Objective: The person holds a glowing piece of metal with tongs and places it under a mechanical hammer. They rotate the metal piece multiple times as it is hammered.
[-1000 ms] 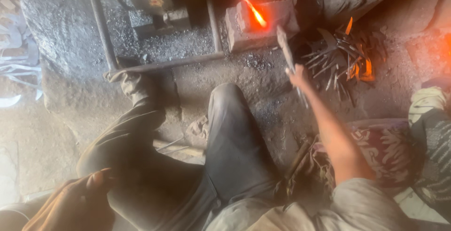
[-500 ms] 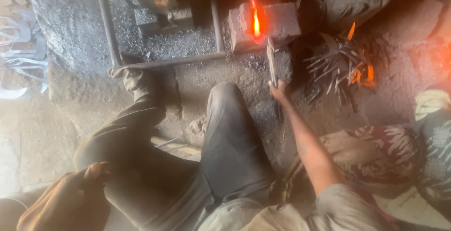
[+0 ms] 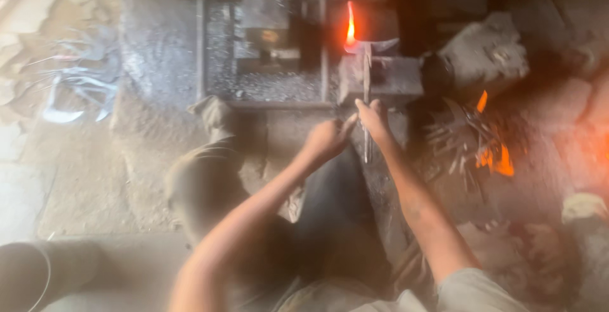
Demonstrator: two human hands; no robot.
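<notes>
Head view shows your left hand (image 3: 327,139) and right hand (image 3: 374,118) both closed on the tongs (image 3: 366,106). Keep that two-handed grip firm, so the glowing blade (image 3: 355,39) lies flat at the anvil block's (image 3: 396,77) far-left edge.

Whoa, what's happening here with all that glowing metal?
A person sits on the ground at a small forge. Both hands, the right hand and the left hand, meet on the handles of long tongs, which reach forward to a glowing orange piece of metal at the anvil block. To the right, a bed of embers burns among dark metal rods. How tight the grip is cannot be told through the blur.
</notes>
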